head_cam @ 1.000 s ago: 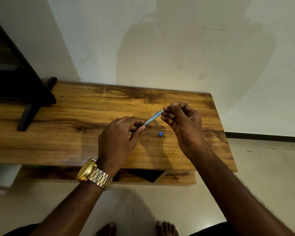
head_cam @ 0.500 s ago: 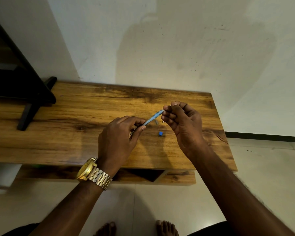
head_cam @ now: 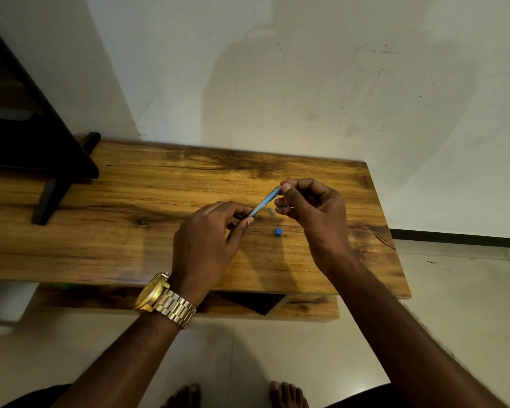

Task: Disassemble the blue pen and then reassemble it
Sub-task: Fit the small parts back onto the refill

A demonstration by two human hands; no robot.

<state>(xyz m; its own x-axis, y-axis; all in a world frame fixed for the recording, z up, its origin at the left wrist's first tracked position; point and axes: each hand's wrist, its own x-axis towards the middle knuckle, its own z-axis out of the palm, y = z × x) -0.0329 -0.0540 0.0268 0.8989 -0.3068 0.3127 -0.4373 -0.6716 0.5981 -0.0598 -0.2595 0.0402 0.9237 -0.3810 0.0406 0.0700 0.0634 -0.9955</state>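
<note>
The blue pen barrel slants up to the right above the wooden table. My left hand pinches its lower end between thumb and fingers. My right hand pinches the barrel's upper end with curled fingertips, and a thin part sticks out above those fingers. A small blue pen piece lies on the table below my right hand. A small grey piece lies just under the barrel.
A black stand leg and a dark frame sit on the table's far left. The table's right edge is close to my right wrist. Pale tiled floor and my bare feet are below.
Both hands keep their hold on the pen barrel in nearly the same place. My right fingers have shifted slightly at the barrel's upper end.
</note>
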